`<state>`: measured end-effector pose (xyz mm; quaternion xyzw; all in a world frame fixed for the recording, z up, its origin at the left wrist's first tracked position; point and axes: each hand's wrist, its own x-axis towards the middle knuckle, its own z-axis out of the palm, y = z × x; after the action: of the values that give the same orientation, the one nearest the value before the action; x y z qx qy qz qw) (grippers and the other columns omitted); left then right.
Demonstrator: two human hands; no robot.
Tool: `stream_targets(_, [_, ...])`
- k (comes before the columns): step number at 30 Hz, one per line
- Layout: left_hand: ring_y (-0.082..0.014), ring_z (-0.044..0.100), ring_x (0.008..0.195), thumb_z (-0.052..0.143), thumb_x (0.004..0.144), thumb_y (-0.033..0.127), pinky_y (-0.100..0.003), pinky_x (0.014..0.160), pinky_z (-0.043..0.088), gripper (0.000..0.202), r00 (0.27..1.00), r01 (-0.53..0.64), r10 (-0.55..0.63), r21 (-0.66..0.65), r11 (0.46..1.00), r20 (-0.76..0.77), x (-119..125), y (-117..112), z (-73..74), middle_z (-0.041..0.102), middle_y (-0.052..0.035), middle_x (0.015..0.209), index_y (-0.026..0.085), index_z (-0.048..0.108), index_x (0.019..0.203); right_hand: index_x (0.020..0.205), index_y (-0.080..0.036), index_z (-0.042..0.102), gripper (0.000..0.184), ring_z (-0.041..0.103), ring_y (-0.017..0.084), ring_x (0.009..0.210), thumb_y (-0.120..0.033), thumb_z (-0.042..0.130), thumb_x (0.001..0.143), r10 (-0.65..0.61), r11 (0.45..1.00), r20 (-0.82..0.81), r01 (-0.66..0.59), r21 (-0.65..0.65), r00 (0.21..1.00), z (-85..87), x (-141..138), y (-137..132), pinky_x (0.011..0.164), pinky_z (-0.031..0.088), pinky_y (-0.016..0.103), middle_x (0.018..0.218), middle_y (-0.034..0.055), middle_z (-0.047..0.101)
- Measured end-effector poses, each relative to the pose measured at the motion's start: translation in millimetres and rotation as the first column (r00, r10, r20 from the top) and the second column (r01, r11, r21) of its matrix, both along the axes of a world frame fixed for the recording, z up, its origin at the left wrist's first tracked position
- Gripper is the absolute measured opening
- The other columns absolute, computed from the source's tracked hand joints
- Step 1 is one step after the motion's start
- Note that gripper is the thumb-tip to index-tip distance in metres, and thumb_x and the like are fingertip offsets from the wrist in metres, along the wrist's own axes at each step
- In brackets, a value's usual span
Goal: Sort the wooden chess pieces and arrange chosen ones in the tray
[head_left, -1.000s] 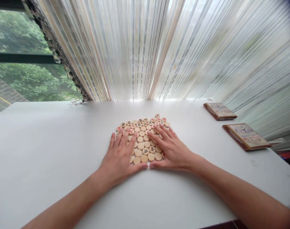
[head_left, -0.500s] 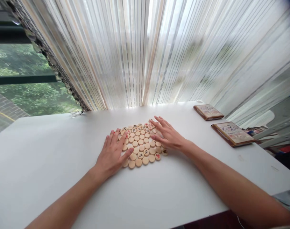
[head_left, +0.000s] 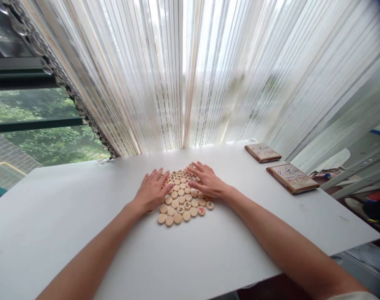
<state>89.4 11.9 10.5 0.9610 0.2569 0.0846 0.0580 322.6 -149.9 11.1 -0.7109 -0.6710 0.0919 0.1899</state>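
Note:
A packed cluster of round wooden Chinese chess pieces [head_left: 177,218] lies on the white table [head_left: 139,258]. Most show plain faces; several carry black characters, and a few carry red ones, such as the red-marked piece [head_left: 201,211] near the front right. My left hand [head_left: 152,191] rests flat over the cluster's left side, fingers spread and pointing away from me. Over the right side lies my right hand [head_left: 207,180], also spread, its thumb toward the middle. Both palms hide the pieces beneath them. Neither hand grips a piece.
Two flat brown boxes with printed lids, a nearer box [head_left: 293,178] and a farther box [head_left: 262,152], lie on the right of the table. Striped sheer curtains [head_left: 164,75] hang behind the far edge. Shelving [head_left: 358,171] stands beyond the right edge.
My hands have come closer together over the pieces, the right one shifting left. The rows of pieces look pressed into a narrower cluster. The camera view has tilted slightly.

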Motion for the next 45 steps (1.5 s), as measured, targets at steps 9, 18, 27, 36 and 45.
stream_targets(9, [-0.0488,0.018,0.16,0.062,0.081,0.083,-0.079,0.122,0.01,0.109,0.997,0.077,-0.075,0.083,0.994,-0.026,-41.6,-77.2,3.7,0.027,-0.0212,0.174,0.022,0.033,0.167,0.168,-0.025,0.03,0.124,0.01,0.049,0.162,-0.093,0.064,0.07,0.178,0.984,0.138,-0.173,-0.045,0.974,-2.1,-39.3,-40.8,0.126,0.005,0.074,0.176,0.0206,0.019])
stream_targets(18, [-0.0487,0.019,0.16,0.057,0.075,0.093,-0.075,0.123,0.019,0.12,0.999,-0.033,0.03,0.063,0.997,0.04,-33.8,-74.2,-16.4,0.023,-0.0248,0.174,0.02,0.032,0.166,0.17,-0.023,0.024,0.129,0.0,0.053,0.161,-0.094,0.063,0.069,0.051,0.998,0.122,-0.045,-0.047,0.991,-13.6,-43.0,-37.3,0.12,0.009,0.083,0.178,0.0194,0.007])
stream_targets(27, [-0.0497,0.019,0.16,0.054,0.075,0.095,-0.077,0.122,0.016,0.119,1.0,-0.027,0.027,0.028,0.999,0.005,-21.2,-57.7,-12.1,0.022,-0.0254,0.174,0.019,0.035,0.166,0.169,-0.025,0.025,0.13,0.003,0.051,0.161,-0.094,0.065,0.067,0.055,0.997,0.127,-0.048,-0.061,0.99,-9.2,-32.5,-22.6,0.122,0.008,0.08,0.178,0.0178,0.01])
stream_targets(36, [-0.0502,0.025,0.158,0.056,0.077,0.091,-0.075,0.123,0.016,0.115,1.0,-0.006,0.005,0.076,0.997,0.015,-13.5,-44.4,-12.5,0.031,-0.0261,0.171,0.017,0.041,0.163,0.167,-0.025,0.032,0.126,0.007,0.048,0.162,-0.095,0.063,0.068,0.061,0.998,0.121,-0.057,-0.041,0.991,-9.7,-24.5,-9.7,0.127,0.009,0.072,0.176,0.0187,0.019])
stream_targets(45, [-0.0496,0.025,0.158,0.057,0.079,0.089,-0.073,0.126,0.013,0.111,0.999,-0.009,0.004,0.108,0.994,0.04,-8.2,-34.6,-16.0,0.031,-0.0245,0.171,0.017,0.042,0.163,0.167,-0.025,0.033,0.125,0.008,0.046,0.163,-0.097,0.061,0.069,0.038,0.999,0.127,-0.033,-0.043,0.991,-8.2,-21.7,-4.4,0.128,0.011,0.07,0.177,0.0167,0.018])
